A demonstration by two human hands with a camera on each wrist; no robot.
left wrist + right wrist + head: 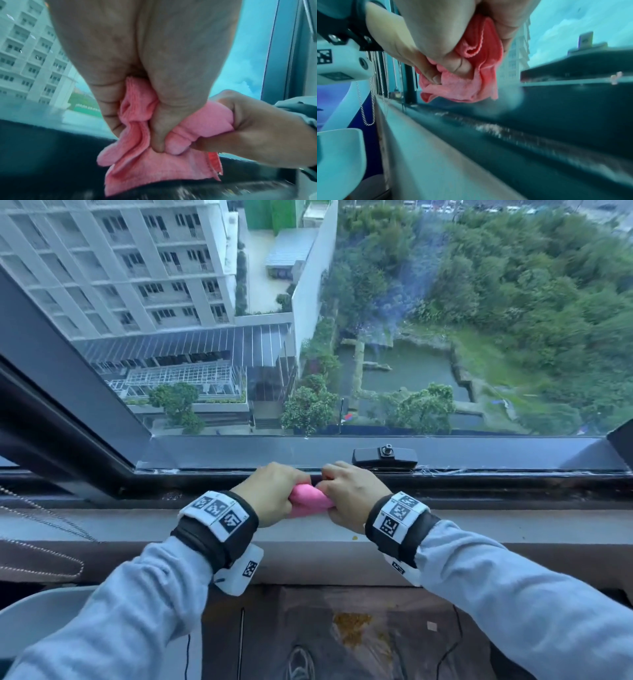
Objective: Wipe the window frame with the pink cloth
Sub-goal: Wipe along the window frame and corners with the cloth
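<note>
Head view: your left hand (270, 494) and right hand (349, 494) meet at the centre of the bottom window frame (513, 479), both clamped on the pink cloth (308, 499), which bridges the gap between them. The frame's long axis runs left to right, directly beyond your knuckles. The black window latch (385, 457) sits just beyond and to the right of your right hand. A bead chain (41, 517) lies well apart at the left.

Left wrist view: the left grip is curled round the bunched cloth (137, 135), thumb pressed into its folds. A free flap hangs below the grip toward the dark frame rail (42, 155); whether it touches cannot be told. Your right hand (257, 135) pinches the cloth's other end.

Right wrist view: the right grip is closed on the cloth (467, 83), which hangs above the rail (556, 121). The rail extends away rightward, streaked with pale grime. Judgement: both hands are equally near; either could carry the wipe along that axis.
</note>
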